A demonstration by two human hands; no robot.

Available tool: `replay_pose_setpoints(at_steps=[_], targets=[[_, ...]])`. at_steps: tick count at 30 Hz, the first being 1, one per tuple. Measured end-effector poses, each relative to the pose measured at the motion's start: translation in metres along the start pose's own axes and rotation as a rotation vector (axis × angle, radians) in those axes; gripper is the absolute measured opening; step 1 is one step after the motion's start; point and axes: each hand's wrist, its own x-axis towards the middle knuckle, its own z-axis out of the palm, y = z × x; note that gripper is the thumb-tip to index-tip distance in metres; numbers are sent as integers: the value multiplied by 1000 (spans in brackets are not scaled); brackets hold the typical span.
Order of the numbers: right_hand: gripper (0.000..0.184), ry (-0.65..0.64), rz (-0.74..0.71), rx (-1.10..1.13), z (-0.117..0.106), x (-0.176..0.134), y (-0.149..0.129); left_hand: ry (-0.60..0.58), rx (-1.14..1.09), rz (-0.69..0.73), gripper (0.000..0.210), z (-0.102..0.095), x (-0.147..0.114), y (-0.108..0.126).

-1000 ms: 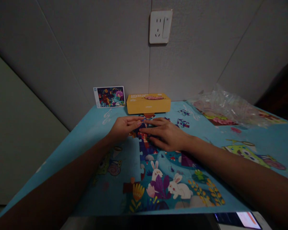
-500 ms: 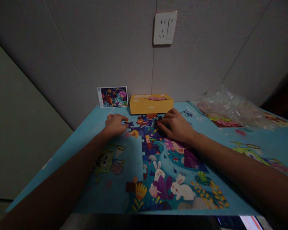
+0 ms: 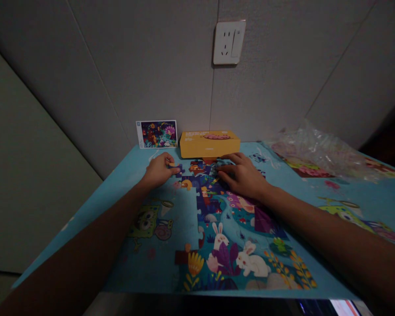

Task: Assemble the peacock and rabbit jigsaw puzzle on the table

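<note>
My left hand (image 3: 158,170), left of frame centre, has its fingers closed in a pinch on a small dark puzzle piece (image 3: 177,167), held just at the upper left edge of the assembled puzzle (image 3: 227,237), close enough to compare it with the gap there. My right hand (image 3: 242,176) lies flat, fingers loosely spread, holding nothing and pressing the joined pieces down so they stay put on the tabletop (image 3: 118,193). The yellow box (image 3: 210,143) and reference picture card (image 3: 157,134) stand against the wall beyond, the card facing me for checking; a crumpled plastic bag (image 3: 316,149) lies upper right.
</note>
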Motion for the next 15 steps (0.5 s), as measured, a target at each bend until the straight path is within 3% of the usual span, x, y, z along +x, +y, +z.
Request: replay_pose_setpoints(at_steps=[4, 7, 11, 15], targets=[[31, 30, -153, 165, -6, 1, -9, 17, -320, 85, 24, 4, -12, 21], [36, 72, -266, 226, -11, -1, -20, -65, -527, 119, 25, 7, -24, 37], [45, 114, -253, 230, -11, -3, -29, -213, -575, 181, 23, 7, -35, 49], [45, 116, -258, 211, -9, -4, -27, -245, -579, 201, 22, 6, -37, 49]])
